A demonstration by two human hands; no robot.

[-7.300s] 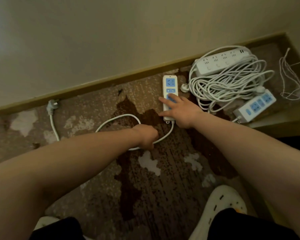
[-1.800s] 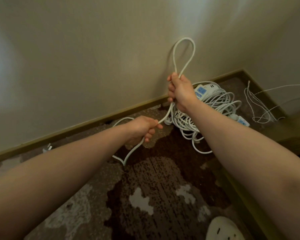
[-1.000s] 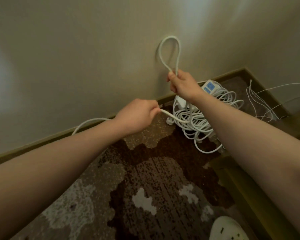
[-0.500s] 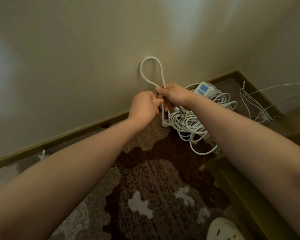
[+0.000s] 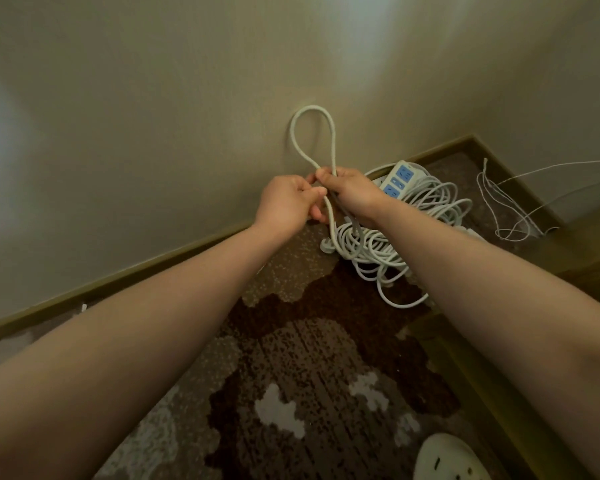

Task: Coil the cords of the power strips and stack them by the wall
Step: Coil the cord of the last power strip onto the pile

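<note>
White cord (image 5: pixel 330 216) loop upright against wall (image 5: pixel 187 98), pinched by right hand (image 5: pixel 352 195); left hand (image 5: pixel 286 206) grips the strand just beside it, knuckles touching, closer than before. Blue-socket power strip (image 5: pixel 400 180) tops pile in carpet (image 5: pixel 309 358) corner. No legible markings.

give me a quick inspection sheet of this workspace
surface: patterned brown and grey carpet, running up to a baseboard.
job's things: white cord loop held up against the wall; blue-socket power strip lying on a pile of coiled white cords by the baseboard; a plug at the pile's edge.
clutter: white slipper at the bottom edge.
grippers: left hand and right hand meet at the loop's base, fingers curled on the cord.
cables: thin loose wires in the corner.
surroundings: plain beige walls; wooden edge at right.
</note>
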